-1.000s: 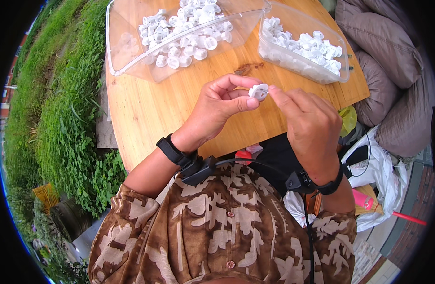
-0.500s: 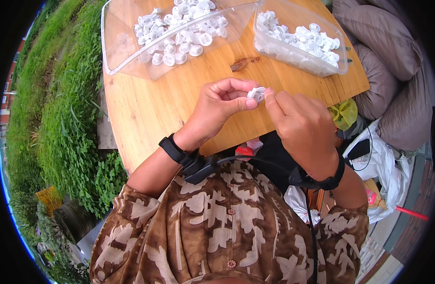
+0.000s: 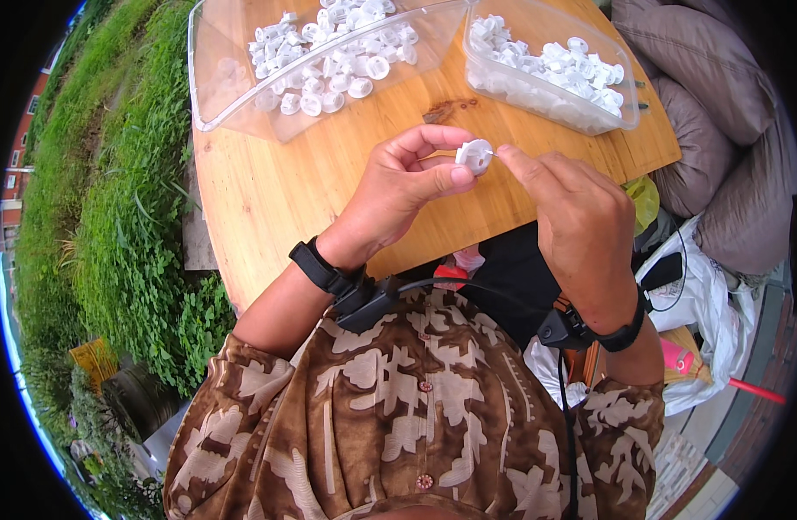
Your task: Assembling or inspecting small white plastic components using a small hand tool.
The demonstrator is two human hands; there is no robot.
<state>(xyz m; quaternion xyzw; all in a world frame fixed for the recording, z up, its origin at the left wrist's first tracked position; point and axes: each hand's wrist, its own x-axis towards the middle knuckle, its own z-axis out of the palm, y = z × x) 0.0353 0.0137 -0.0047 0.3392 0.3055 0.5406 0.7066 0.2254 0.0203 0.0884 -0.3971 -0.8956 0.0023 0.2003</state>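
Between the thumb and fingers of my left hand [image 3: 407, 173] is a small white round plastic part [image 3: 474, 157], its disc face with a small opening turned toward my right hand. My right hand [image 3: 580, 212] is closed just to the right of it, index fingertip beside the disc. A thin pale tip shows between that fingertip and the part; the rest of whatever my right fingers hold is hidden. Both hands are above the near part of the wooden table [image 3: 329, 191].
A clear plastic bin [image 3: 209, 117] at the far left and a smaller clear tub [image 3: 589, 130] at the far right hold many similar white parts. A grey padded cover [image 3: 702, 78] lies right of the table. White plastic bags [image 3: 719, 329] sit at lower right.
My right hand has drawn back a little to the right and turned. The white part in my left hand has tilted, showing more of its round face.
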